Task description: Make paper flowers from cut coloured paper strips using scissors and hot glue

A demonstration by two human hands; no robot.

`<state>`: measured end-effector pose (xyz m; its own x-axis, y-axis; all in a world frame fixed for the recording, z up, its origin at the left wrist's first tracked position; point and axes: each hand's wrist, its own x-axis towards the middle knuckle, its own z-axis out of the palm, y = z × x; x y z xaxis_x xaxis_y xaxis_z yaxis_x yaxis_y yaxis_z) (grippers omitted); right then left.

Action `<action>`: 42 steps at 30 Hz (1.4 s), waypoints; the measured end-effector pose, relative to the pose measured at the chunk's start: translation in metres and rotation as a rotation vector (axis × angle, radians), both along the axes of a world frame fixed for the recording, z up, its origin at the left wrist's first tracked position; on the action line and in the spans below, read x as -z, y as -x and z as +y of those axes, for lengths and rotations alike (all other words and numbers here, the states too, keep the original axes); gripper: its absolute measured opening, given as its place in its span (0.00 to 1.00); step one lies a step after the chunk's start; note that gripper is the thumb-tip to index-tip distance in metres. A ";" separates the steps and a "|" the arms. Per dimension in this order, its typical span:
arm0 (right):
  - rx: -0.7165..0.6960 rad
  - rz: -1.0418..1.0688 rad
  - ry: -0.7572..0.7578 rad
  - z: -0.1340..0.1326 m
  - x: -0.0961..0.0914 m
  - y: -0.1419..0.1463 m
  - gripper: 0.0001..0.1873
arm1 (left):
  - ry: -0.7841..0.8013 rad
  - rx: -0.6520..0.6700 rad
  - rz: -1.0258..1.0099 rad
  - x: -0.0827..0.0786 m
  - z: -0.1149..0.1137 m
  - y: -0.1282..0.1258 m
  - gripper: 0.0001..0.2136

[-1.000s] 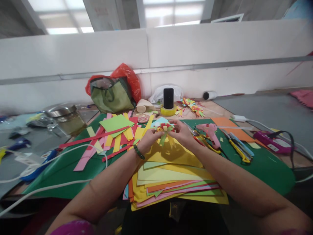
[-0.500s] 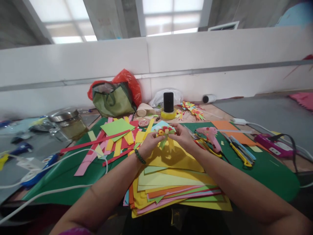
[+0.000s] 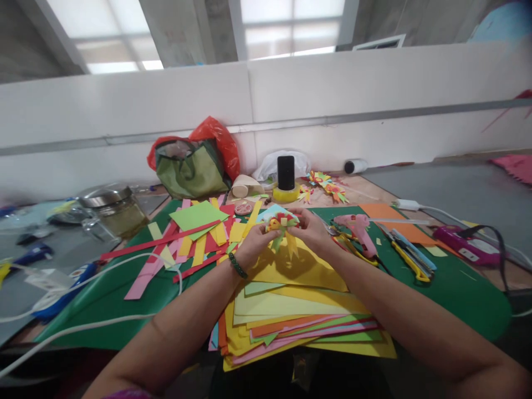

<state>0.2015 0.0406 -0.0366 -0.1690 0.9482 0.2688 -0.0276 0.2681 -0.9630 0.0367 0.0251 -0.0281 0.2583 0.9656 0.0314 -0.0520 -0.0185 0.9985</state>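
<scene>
The left hand [image 3: 251,245] and right hand [image 3: 315,233] gripped the paper rosette [image 3: 284,221] between them, tails [image 3: 292,245] toward the worktop [image 3: 361,191]'s near edge.

A small paper rosette [image 3: 284,222] sits a little off the middle of the view, toward four or five o'clock – a ruffled round of red, yellow and green with a pale square piece at its centre. Two paper tails hang below it and splay apart, the green tail [image 3: 276,244] toward seven o'clock and the yellow tail [image 3: 291,245] toward five. It is held up off the surface, pinched at eight o'clock by the left hand [image 3: 252,242] and at three by the right hand [image 3: 313,233].
</scene>
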 end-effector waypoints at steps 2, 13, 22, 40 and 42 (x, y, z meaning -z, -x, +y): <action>0.006 0.025 -0.027 0.000 -0.002 -0.003 0.22 | 0.020 0.017 -0.020 0.000 0.002 0.002 0.14; 0.107 0.031 -0.003 0.013 0.006 -0.013 0.22 | 0.187 0.037 0.096 0.002 0.001 0.005 0.06; 0.187 -0.026 0.073 0.028 0.012 -0.022 0.23 | 0.172 -0.048 0.231 -0.008 0.007 0.024 0.03; 0.108 0.012 -0.046 0.019 -0.006 -0.027 0.25 | -0.179 -0.394 0.250 -0.007 0.030 0.048 0.11; 0.109 0.001 -0.040 0.020 -0.006 -0.027 0.25 | -0.210 -0.467 0.235 -0.009 0.035 0.057 0.11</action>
